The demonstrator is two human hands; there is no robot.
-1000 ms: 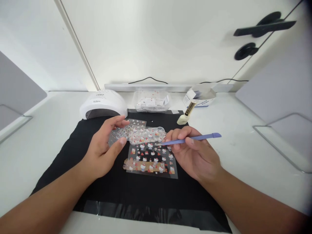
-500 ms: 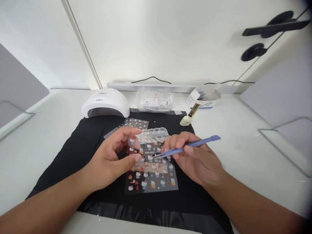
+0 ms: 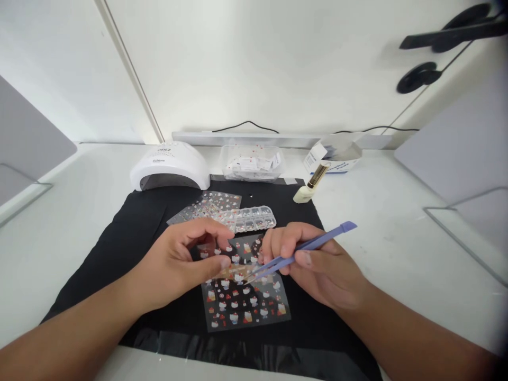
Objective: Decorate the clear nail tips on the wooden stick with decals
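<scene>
My right hand (image 3: 317,259) grips a pair of purple tweezers (image 3: 313,244). Its fine tips point down-left over the middle of a clear sticker sheet (image 3: 254,307) printed with small white cat figures and red bits. At the sheet's upper left is my left hand (image 3: 190,262), fingers curled and thumb over the edge, holding the sheet. A tan band shows across the sheet's middle; I cannot tell whether it is skin or a reflection. Just beyond the sheet lies a clear compartment case (image 3: 256,218) with small pieces inside.
A second sticker sheet (image 3: 222,200) lies behind my left hand on the black cloth (image 3: 130,254). Farther back stand a white nail lamp (image 3: 170,164), a clear tub of packets (image 3: 252,163), a cream polish bottle with a gold cap (image 3: 305,193) and an opened carton (image 3: 341,159).
The sticker sheet has come down toward me, uncovering more of the compartment case. The tweezer tips have dropped lower over the sheet. My left hand has hardly moved.
</scene>
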